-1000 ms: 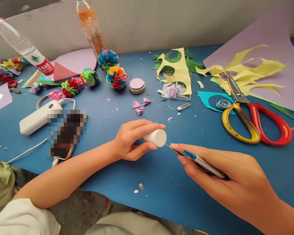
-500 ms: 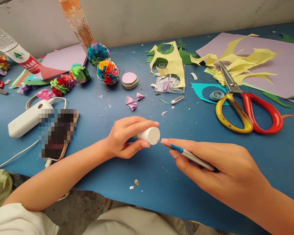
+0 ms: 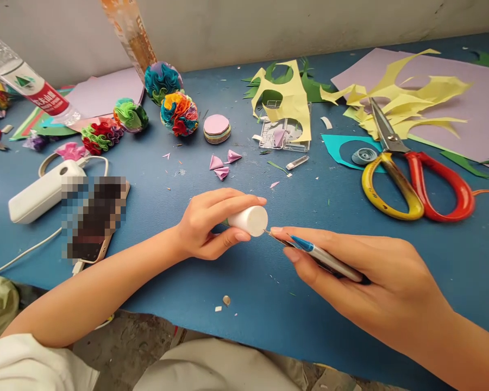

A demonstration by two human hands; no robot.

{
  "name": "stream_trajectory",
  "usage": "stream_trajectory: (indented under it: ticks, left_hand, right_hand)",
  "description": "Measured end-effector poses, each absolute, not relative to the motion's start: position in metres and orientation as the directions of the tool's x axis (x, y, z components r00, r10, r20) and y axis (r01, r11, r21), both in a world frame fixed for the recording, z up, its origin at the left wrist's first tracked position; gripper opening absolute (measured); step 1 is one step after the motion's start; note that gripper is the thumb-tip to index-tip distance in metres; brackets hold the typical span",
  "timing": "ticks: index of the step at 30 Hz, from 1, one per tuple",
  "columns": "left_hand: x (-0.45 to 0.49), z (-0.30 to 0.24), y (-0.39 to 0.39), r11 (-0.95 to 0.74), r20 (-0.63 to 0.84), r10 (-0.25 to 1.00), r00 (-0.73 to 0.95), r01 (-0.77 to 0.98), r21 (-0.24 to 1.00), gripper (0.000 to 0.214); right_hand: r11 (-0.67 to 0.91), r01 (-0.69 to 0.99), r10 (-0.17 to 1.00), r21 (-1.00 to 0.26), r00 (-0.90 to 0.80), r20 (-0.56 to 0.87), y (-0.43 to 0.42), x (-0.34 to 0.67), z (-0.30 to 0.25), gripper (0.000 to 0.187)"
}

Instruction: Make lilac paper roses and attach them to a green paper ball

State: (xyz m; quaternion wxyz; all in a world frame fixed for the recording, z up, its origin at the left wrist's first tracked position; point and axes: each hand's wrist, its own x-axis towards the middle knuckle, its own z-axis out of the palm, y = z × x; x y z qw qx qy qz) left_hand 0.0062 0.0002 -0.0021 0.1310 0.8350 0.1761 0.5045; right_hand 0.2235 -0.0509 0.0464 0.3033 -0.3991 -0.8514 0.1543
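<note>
My left hand (image 3: 212,225) is closed around a small white cylinder (image 3: 255,220), its round flat end turned to the right. A bit of green shows on the cylinder behind my fingers. Pinched in my right hand (image 3: 375,282) is a slim blue-and-silver pen-like tool (image 3: 330,260). Its thin metal tip is at the lower right rim of the cylinder's flat end; I cannot tell whether they touch. Beyond my hands lie several folded lilac paper pieces (image 3: 222,172) and a stack of paper discs (image 3: 216,129), lilac on top.
Red-and-yellow-handled scissors (image 3: 416,184) lie at right, near yellow paper scraps (image 3: 427,98) and a teal cutout (image 3: 330,146). Ruffled paper balls (image 3: 179,114) stand at the back left. A white power bank (image 3: 46,193), a phone (image 3: 95,222) and a water bottle (image 3: 44,98) are at left.
My right hand and the pen-like tool have shifted slightly right, and the tool's angle has changed a little. My left hand keeps its hold on the white cylinder. The view has moved slightly.
</note>
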Motion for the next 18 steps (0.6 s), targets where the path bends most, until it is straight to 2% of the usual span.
stream_trajectory:
  ticks: [7, 10, 13, 15, 18]
  left_hand:
    - [0.007, -0.002, 0.000, -0.908, 0.816, 0.419, 0.399, 0.163, 0.387, 0.038]
    - [0.008, -0.002, 0.001, -0.913, 0.836, 0.407, 0.367, 0.201, 0.356, 0.037]
    - [0.009, -0.002, 0.000, -0.913, 0.848, 0.391, 0.356, 0.262, 0.311, 0.036]
    - [0.010, -0.001, 0.000, -0.915, 0.850, 0.379, 0.365, 0.285, 0.286, 0.034]
    - [0.010, 0.000, -0.002, -0.921, 0.846, 0.358, 0.396, 0.299, 0.249, 0.033]
  right_hand:
    - [0.544, 0.678, 0.839, -0.495, -0.433, 0.329, -0.044, 0.224, 0.045, 0.021]
    - [0.512, 0.755, 0.858, -0.410, -0.431, 0.279, -0.032, 0.226, 0.035, 0.025]
    - [0.523, 0.795, 0.851, -0.307, -0.466, 0.242, -0.023, 0.228, 0.024, 0.038]
    - [0.563, 0.775, 0.822, -0.286, -0.492, 0.286, -0.023, 0.227, 0.022, 0.043]
    - [0.640, 0.680, 0.758, -0.358, -0.484, 0.436, -0.028, 0.225, 0.028, 0.026]
